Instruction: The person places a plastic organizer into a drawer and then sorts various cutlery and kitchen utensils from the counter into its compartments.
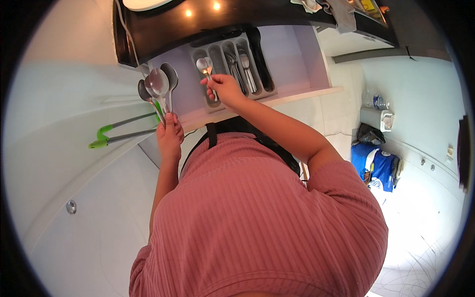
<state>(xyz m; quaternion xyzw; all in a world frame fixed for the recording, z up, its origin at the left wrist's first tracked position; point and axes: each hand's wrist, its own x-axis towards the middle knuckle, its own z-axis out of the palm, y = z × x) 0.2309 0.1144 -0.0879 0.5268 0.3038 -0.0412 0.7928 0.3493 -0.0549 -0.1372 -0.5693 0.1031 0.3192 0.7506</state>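
Several large metal spoons (159,82) stand bowl-up in my left hand (170,135), which is closed around their handles left of the cutlery tray. My right hand (225,90) pinches small metal spoons (202,65) over the leftmost compartments of the grey cutlery tray (215,107). That tray lies in an open drawer (289,92). Inside it, forks (233,67) fill one compartment and more metal cutlery (246,67) lies in the compartment to their right. A black utensil (261,55) rests in the rightmost compartment.
The dark countertop (163,28) overhangs the drawer's back, with a grey cloth (342,18) hanging from its edge. A green-and-grey folding frame (126,120) stands by the left wall, beside my left hand. Blue bags (378,163) are at the right.
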